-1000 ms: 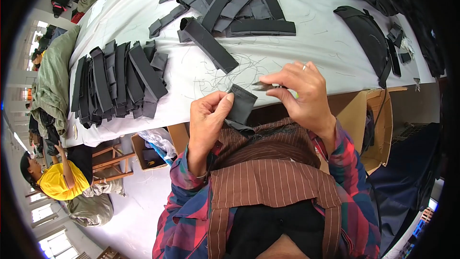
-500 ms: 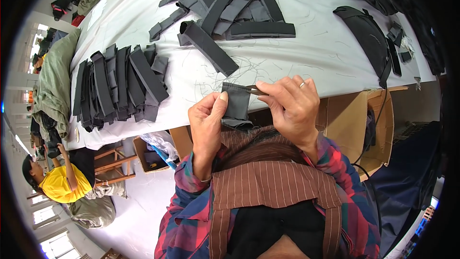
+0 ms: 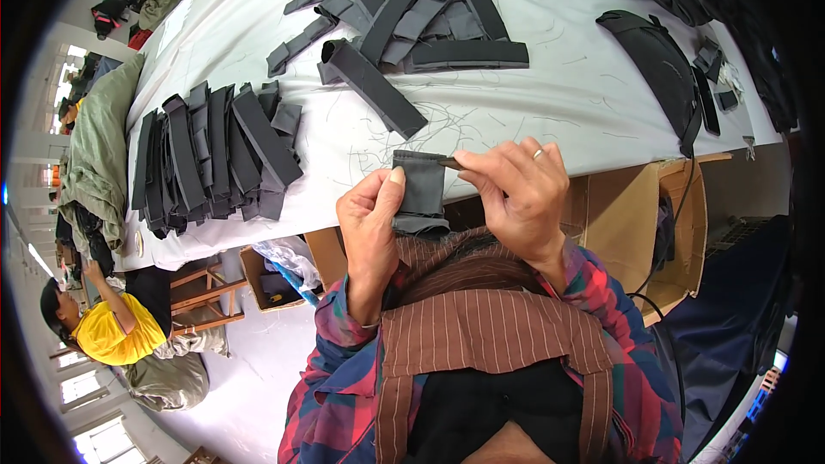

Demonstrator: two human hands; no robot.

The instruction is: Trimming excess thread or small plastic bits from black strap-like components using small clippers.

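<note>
My left hand (image 3: 369,210) pinches a dark grey fabric strip (image 3: 421,185) by its left side, thumb on top. The strip hangs over the table's near edge, its folded lower end close to my apron. My right hand (image 3: 520,189) grips a small dark pointed tool (image 3: 450,163), like tweezers or thread snips. The tool's tip meets the strip's upper right corner. Most of the tool is hidden in my fingers, so its exact kind is unclear.
Beyond my hands, loose threads (image 3: 438,125) litter the white-covered table (image 3: 533,112). A row of dark strips (image 3: 215,150) lies left, a heap of strips (image 3: 430,17) farther back. A black curved pouch (image 3: 649,60) rests right. Below stands a cardboard box (image 3: 627,215). A yellow-shirted person (image 3: 120,331) works left.
The strip and both my hands have shifted slightly left. The tool's two prongs looked spread before and now appear together at the corner. The person at left has moved an arm.
</note>
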